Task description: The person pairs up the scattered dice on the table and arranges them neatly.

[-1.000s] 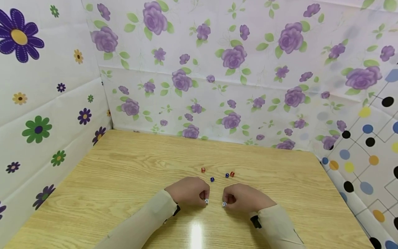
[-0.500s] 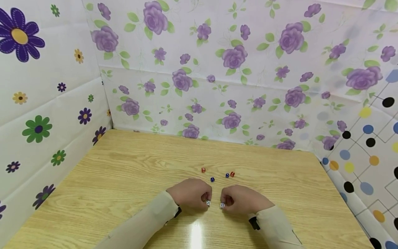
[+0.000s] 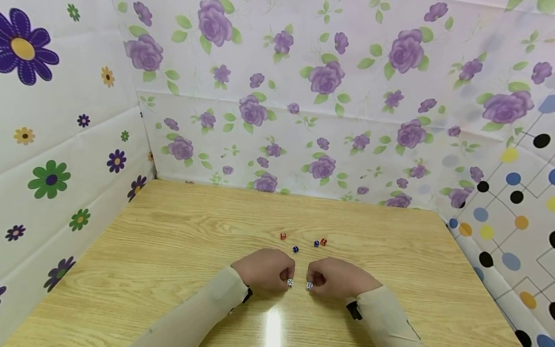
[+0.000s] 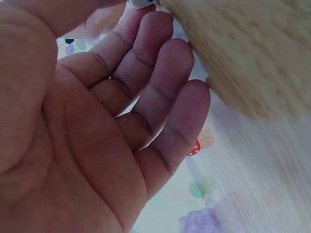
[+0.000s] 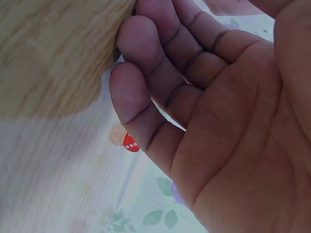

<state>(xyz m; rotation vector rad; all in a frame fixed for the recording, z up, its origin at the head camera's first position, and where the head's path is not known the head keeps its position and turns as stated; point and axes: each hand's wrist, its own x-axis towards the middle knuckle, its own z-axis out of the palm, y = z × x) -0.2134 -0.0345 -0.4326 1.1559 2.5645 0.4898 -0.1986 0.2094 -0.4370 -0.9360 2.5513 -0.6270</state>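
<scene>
Between thumb and index finger my left hand [image 3: 265, 270] pinches a white die [image 3: 290, 282] at the tabletop. A second white die [image 3: 310, 286] is pinched by my right hand [image 3: 340, 278], a short gap away. Beyond the hands lie a blue die [image 3: 296, 249], a red die [image 3: 283, 235] to its upper left, and a blue die [image 3: 316, 244] close beside another red die [image 3: 323, 242]. In the left wrist view, only an edge of the white die [image 4: 141, 3] shows at the top. The right wrist view hides the right hand's die.
The wooden table [image 3: 182, 226] carries a light glare near its front. A floral cloth [image 3: 295, 144] hangs behind it. Patterned cloths also stand along the left side [image 3: 86, 168] and the right side [image 3: 503, 231].
Over the last second both hands have moved slightly toward each other, narrowing the gap between the two white dice. The red and blue dice stay in place.
</scene>
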